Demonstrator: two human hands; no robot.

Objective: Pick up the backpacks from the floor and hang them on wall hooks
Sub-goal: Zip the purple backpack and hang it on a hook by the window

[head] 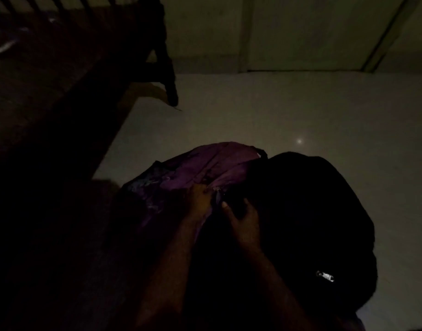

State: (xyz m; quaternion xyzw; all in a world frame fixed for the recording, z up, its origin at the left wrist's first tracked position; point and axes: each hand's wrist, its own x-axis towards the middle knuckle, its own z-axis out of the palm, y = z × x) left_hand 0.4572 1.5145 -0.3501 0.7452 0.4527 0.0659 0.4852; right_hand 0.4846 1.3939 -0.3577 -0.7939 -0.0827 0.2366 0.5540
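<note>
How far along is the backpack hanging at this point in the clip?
Done: nothing visible; no hooks or hung bags in view. In hand: the left hand and right hand meet at the top of the purple backpack, beside the black backpack; the grip is too dark to judge. Left: lifting and hanging both, which seem to sit on the pale floor.

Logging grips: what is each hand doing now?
Left hand: closed on purple backpack.
Right hand: on black backpack; grip unclear.
</note>
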